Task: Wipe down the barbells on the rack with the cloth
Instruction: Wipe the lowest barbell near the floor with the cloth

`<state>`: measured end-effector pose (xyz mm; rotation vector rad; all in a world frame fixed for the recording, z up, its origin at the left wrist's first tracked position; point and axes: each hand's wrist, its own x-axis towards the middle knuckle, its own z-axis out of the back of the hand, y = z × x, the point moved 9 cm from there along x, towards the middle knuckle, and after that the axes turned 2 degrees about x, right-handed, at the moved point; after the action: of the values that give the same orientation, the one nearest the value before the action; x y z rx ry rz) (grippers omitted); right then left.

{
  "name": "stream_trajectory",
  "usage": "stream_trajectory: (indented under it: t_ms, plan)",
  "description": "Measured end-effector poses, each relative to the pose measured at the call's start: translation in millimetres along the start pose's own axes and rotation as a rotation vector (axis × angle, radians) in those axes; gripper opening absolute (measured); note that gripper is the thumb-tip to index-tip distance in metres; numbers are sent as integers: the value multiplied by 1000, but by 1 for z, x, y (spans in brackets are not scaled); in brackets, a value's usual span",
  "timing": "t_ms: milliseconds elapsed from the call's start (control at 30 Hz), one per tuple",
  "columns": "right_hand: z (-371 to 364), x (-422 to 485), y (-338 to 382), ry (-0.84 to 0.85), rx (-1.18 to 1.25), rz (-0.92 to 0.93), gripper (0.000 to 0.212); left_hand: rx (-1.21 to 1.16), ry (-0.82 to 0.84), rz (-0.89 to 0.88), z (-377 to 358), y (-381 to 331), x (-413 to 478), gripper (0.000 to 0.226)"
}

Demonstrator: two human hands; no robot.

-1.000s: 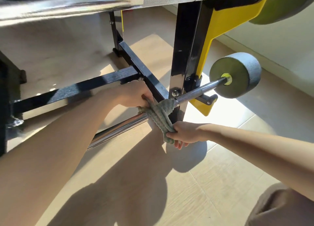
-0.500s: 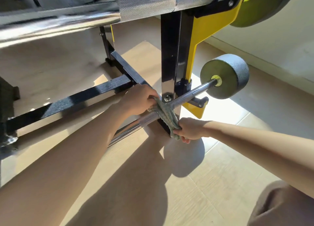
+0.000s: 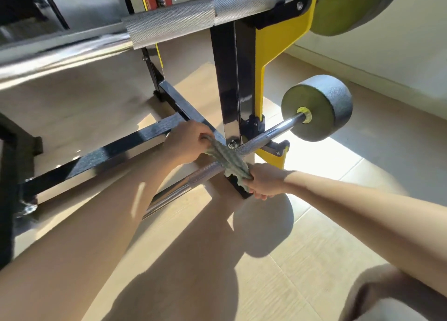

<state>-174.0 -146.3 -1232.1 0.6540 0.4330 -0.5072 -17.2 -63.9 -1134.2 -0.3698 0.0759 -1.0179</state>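
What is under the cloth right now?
The lower bar runs under the cloth, knurled on both sides of it. The left hand and right hand grip the cloth's ends. The covered stretch of bar cannot be seen.

1. An indoor gym room: a black-and-yellow rack (image 3: pixel 232 79) stands mid-scene, its base rails (image 3: pixel 116 151) running left across the floor (image 3: pixel 314 260).
2. Two steel bars with knurled grips sit on it. The upper bar (image 3: pixel 200 18) crosses the top, and the lower bar (image 3: pixel 273 132) juts out low to the right.
3. Weights load both bars: a green plate (image 3: pixel 350 9) at far top right and a thick disc (image 3: pixel 321 112), green-faced and grey-rimmed, below it.
4. Pale wood-look boards, a cream wall (image 3: pixel 399 50) with skirting (image 3: pixel 362 71) at far right, and a bright patch of sunlight. Whether this is a home or a club cannot be told.
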Motion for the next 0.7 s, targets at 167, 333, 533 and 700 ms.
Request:
stream_trajectory:
  t_ms: [167,333,533,700]
  plan:
    - [28,3,-14,-179,235,-60,30,-34,-147,153,-2,0,12,13]
    - [8,-10,-57,17,242,-335,25,-46,276,20,-31,-43,19,14]
    - [10,9,-15,-146,537,-100,27,-89,-55,230,-5,1,15,20]
    - [15,0,-32,-124,362,-113,34,-333,150,188,-14,-9,5,16]
